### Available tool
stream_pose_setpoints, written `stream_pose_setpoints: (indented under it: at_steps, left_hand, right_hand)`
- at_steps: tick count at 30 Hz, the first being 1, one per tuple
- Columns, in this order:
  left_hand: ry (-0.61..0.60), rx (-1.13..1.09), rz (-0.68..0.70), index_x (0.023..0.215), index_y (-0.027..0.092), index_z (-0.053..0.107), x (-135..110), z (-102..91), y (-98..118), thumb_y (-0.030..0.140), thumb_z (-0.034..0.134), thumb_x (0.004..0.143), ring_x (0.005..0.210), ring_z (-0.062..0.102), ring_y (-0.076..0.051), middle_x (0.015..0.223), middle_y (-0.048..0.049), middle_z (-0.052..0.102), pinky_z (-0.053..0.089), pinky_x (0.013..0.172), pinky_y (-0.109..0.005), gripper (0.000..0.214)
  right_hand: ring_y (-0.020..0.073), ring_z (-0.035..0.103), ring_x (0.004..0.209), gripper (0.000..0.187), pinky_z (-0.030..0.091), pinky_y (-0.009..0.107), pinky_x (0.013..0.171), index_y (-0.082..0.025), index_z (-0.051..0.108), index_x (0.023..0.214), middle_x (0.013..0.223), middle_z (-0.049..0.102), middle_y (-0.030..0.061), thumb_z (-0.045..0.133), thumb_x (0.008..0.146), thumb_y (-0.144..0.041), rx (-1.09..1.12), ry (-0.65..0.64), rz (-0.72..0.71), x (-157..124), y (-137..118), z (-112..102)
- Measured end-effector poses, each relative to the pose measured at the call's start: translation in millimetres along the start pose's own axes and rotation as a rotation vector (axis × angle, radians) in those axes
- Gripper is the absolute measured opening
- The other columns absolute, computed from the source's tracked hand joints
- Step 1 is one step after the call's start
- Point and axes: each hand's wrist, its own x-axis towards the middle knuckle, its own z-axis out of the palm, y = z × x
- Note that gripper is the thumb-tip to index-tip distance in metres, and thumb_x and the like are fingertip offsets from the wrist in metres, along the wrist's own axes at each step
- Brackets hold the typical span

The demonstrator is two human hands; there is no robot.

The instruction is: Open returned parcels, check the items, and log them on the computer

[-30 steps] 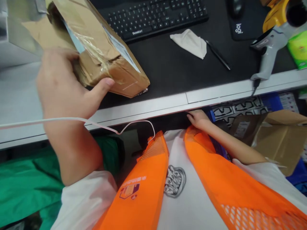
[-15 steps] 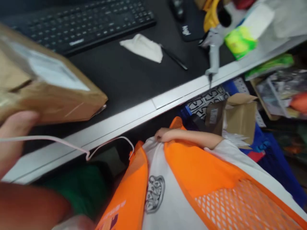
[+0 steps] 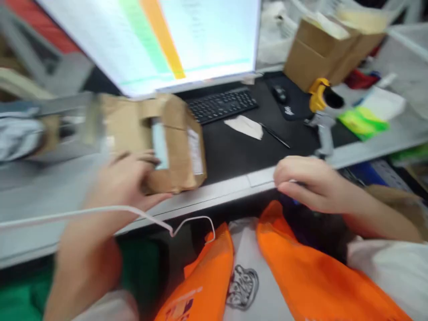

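Orange fabric of the vest lies nearest; just past it the right hand hovers curled at the table front edge, and blur hides whether it holds anything. The left hand grasps the cardboard box at that same edge, with bare black mat open before the keyboard.

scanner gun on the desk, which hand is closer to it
Right. The right hand is close in front of the scanner gun; the left hand is far off, gripping the cardboard box.
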Motion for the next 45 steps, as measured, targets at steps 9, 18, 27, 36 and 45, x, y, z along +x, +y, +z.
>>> stream_pose_setpoints:
  at_steps: [9,18,27,36,45]
  left_hand:
    - [0.029,0.148,0.337,0.094,0.021,0.063,-1,-11.6,41,0.019,0.068,0.089,0.118,0.061,-0.026,0.109,-0.0082,0.066,0.038,0.118,-0.052,0.008]
    - [0.138,0.238,0.415,0.089,0.021,0.064,-6,-5.7,30,0.016,0.057,0.098,0.088,0.059,-0.02,0.09,-0.0038,0.063,0.045,0.096,-0.039,0.013]
    - [0.253,0.319,0.351,0.084,0.02,0.06,-9,0.9,12,0.013,0.057,0.098,0.075,0.055,-0.018,0.083,-0.0035,0.059,0.039,0.065,-0.032,0.016]
    - [0.449,0.365,0.246,0.088,0.02,0.061,-9,24.5,6,0.014,0.048,0.103,0.071,0.053,-0.017,0.087,-0.0035,0.063,0.039,0.066,-0.032,0.02]
    - [0.291,0.298,0.293,0.081,0.021,0.065,15,-10.3,13,0.013,0.058,0.095,0.097,0.06,-0.022,0.088,-0.0058,0.07,0.039,0.081,-0.038,0.018]
  right_hand:
    - [0.0217,0.061,0.081,0.035,0.044,0.034,0.077,-0.019,0.062,0.087,0.085,0.064,0.0074,0.04,0.108,-0.036,-0.484,-0.112,-0.438,159,-38,23]
    - [0.0264,0.065,0.081,0.026,0.046,0.036,0.077,-0.016,0.07,0.083,0.078,0.069,0.0096,0.063,0.098,-0.036,-0.747,-0.085,-0.318,224,-33,35]
    - [0.0269,0.068,0.09,0.022,0.044,0.035,0.074,-0.018,0.073,0.095,0.097,0.076,0.0093,0.055,0.101,-0.029,-0.823,-0.279,-0.181,218,-36,24]
    - [0.0249,0.067,0.096,0.018,0.045,0.034,0.083,-0.017,0.071,0.106,0.104,0.074,0.0093,0.058,0.097,-0.027,-0.625,-0.233,-0.295,195,-14,4]
    - [0.0264,0.067,0.079,0.025,0.034,0.038,0.07,-0.014,0.068,0.095,0.085,0.072,0.0105,0.063,0.1,-0.038,-0.971,-0.355,-0.353,142,-58,52]
